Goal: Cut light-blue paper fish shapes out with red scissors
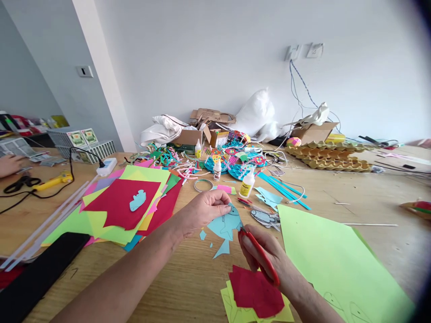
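Near the middle of the view, my left hand (210,208) pinches the top edge of a light blue paper (225,223) with a fish outline drawn on it. Red-handled scissors (261,253) are in my right hand (269,255), their tip at the paper's right edge. Small blue scraps (222,249) lie on the table just below the paper. A cut-out blue fish (138,200) rests on red paper (123,202) to the left. Behind my right hand lies a grey-blue fish drawing (265,218).
Green paper (333,260) covers the right side. Red sheets (256,291) lie at the front. Glue bottles (247,183), a tape roll (203,185) and egg trays (330,157) stand behind. A black phone-like slab (43,278) is front left. Another person's hand (10,165) shows far left.
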Tool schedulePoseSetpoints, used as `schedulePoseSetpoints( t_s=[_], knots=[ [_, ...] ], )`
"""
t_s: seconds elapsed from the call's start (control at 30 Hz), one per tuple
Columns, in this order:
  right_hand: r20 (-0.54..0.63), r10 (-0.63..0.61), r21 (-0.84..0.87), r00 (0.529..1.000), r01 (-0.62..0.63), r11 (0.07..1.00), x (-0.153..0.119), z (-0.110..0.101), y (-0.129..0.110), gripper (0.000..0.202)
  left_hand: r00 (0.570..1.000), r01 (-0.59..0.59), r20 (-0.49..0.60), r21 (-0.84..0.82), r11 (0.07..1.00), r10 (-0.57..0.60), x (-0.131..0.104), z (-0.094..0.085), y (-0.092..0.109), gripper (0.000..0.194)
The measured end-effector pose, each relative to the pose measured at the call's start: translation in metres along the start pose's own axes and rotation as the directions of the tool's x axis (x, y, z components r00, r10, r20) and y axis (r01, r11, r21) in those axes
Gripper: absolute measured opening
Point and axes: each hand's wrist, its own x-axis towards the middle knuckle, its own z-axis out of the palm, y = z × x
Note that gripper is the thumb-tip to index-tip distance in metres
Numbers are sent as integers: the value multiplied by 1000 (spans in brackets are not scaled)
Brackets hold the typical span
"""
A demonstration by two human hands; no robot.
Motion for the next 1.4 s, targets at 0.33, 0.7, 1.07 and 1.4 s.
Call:
schedulePoseSetpoints(
  t_s=[0.33, 0.7, 1.07, 1.4],
  knots=[
    [13, 21, -52, 1000, -20, 998, 2, 1, -1, 41, 998, 65, -3, 79, 995, -65, -1, -7, 3, 12],
    [60, 14, 18, 998, -15, 1000, 0, 0, -6, 49, 993, 101, 64, 1, 995, -101, -4, -9, 5, 21],
    [61, 40, -27, 997, -38, 999, -1, 1, -4, 54, 987, 140, 89, -29, 990, -137, -4, -13, 4, 23],
    [82, 1, -41, 997, 2, 999, -1, -1, -2, 52, 990, 111, 80, 23, 994, -112, -4, -12, 5, 18]
  ],
)
